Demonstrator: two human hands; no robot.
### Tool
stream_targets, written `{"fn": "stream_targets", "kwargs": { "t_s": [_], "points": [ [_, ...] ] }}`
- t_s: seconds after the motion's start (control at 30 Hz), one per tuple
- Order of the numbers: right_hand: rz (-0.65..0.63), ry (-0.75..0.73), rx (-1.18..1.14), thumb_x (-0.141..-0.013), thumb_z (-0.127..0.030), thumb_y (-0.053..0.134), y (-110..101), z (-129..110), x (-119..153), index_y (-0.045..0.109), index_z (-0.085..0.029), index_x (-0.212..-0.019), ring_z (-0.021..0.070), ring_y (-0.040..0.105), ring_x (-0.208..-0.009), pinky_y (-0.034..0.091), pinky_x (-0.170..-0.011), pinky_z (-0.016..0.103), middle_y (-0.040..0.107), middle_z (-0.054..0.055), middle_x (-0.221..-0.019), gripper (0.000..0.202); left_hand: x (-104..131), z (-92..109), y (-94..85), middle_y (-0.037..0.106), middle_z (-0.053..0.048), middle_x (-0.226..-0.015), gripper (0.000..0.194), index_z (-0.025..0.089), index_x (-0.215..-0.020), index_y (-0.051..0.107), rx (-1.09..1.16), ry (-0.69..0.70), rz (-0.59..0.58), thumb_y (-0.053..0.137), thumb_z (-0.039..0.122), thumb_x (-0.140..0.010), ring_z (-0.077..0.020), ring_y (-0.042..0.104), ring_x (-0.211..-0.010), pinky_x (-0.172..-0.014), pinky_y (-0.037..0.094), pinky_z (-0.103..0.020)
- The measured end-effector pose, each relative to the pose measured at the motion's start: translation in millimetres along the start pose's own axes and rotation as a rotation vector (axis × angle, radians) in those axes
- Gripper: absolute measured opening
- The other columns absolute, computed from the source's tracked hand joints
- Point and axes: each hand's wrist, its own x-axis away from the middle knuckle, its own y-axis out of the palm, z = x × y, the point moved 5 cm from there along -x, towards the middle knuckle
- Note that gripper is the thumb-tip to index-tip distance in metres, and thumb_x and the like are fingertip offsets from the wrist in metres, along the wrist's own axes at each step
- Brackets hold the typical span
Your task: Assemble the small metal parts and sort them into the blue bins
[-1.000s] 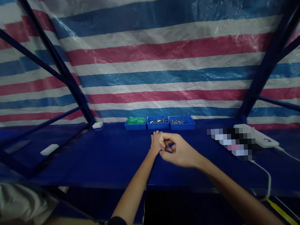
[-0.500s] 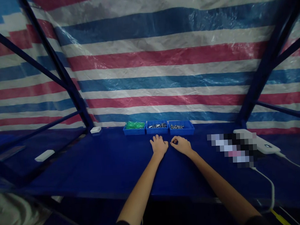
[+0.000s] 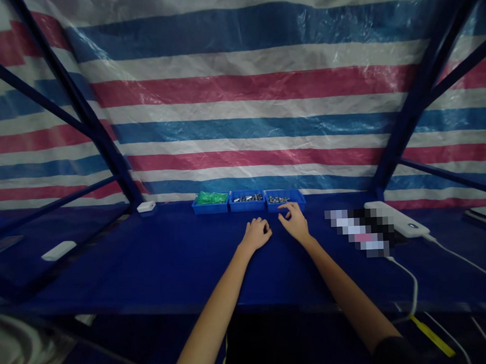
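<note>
My right hand (image 3: 294,221) is at the front edge of the right blue bin (image 3: 300,206), which holds small shiny metal parts (image 3: 276,200). Its thumb and forefinger are apart, and I see nothing between them. To its left, my left hand (image 3: 257,234) is low over the blue tabletop (image 3: 182,260) with its fingers curled in. Whatever it may hold is hidden. The middle blue bin (image 3: 247,207) contains more metal pieces (image 3: 249,198). Green items (image 3: 211,198), apparently in plastic, fill the left blue bin (image 3: 211,209).
On the right lie a white power bank (image 3: 397,219) with a cable and a blurred-out device (image 3: 360,233). Small white boxes (image 3: 146,207) are on the left. Blue frame posts (image 3: 401,110) stand at both sides, before a striped tarp (image 3: 255,87).
My right hand has moved forward to the right bin, its thumb and forefinger spreading apart. My left hand's fingers have curled in. The whole view has shifted slightly.
</note>
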Motion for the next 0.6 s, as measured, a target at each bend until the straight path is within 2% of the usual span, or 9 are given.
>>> {"fn": "stream_targets", "kwargs": {
  "t_s": [0.07, 0.2, 0.43, 0.5, 0.6],
  "points": [
    [0.026, 0.034, 0.000, -0.072, -0.027, 0.053, -3.0, 5.8, -1.1, 0.058, -0.027, -0.102, 0.0087, 0.056, -0.065, 0.046, -0.061, 0.027, 0.048, 0.002, -0.118, 0.030, 0.3, 6.4, 0.9, 0.055, -0.004, -0.090, 0.013, 0.020, -0.079, 0.054, 0.004, 0.041, -0.016, 0.045, 0.029, -0.081, -0.0212, 0.050, -0.093, -0.082, 0.038, -0.037],
    [-0.019, 0.071, 0.016, -0.071, -0.027, 0.054, 0.5, 13.9, -1.3, 0.052, -0.030, -0.115, 0.0097, 0.058, -0.069, 0.049, -0.061, 0.029, 0.035, 0.004, -0.134, 0.044, -0.1, 9.2, 0.7, 0.056, -0.004, -0.089, 0.014, 0.020, -0.078, 0.054, 0.020, 0.056, -0.037, 0.045, 0.030, -0.082, -0.0208, 0.050, -0.092, -0.082, 0.039, -0.037],
    [-0.108, 0.043, 0.035, -0.071, -0.024, 0.055, 4.2, 13.8, 1.6, 0.050, -0.031, -0.116, 0.0081, 0.059, -0.066, 0.050, -0.061, 0.028, 0.031, 0.003, -0.139, 0.047, -0.5, 7.5, 0.7, 0.056, -0.004, -0.087, 0.015, 0.019, -0.078, 0.055, 0.033, 0.065, -0.021, 0.045, 0.030, -0.082, -0.0205, 0.051, -0.089, -0.080, 0.039, -0.036],
    [-0.083, 0.047, 0.022, -0.070, -0.026, 0.056, 1.7, 10.5, 2.5, 0.052, -0.031, -0.114, 0.0081, 0.058, -0.065, 0.049, -0.061, 0.028, 0.034, 0.003, -0.137, 0.044, -1.1, 6.7, 1.6, 0.056, -0.004, -0.086, 0.016, 0.019, -0.077, 0.055, 0.040, 0.066, -0.014, 0.044, 0.030, -0.082, -0.0202, 0.051, -0.088, -0.080, 0.039, -0.036],
    [0.046, 0.045, -0.031, -0.070, -0.031, 0.056, -5.4, -5.0, 2.9, 0.056, -0.028, -0.103, 0.0090, 0.057, -0.065, 0.046, -0.060, 0.028, 0.041, 0.003, -0.129, 0.033, -3.7, 3.6, 3.0, 0.057, -0.004, -0.084, 0.016, 0.019, -0.078, 0.056, 0.063, 0.071, 0.018, 0.045, 0.029, -0.082, -0.0188, 0.052, -0.087, -0.080, 0.039, -0.034]
  ]
}}
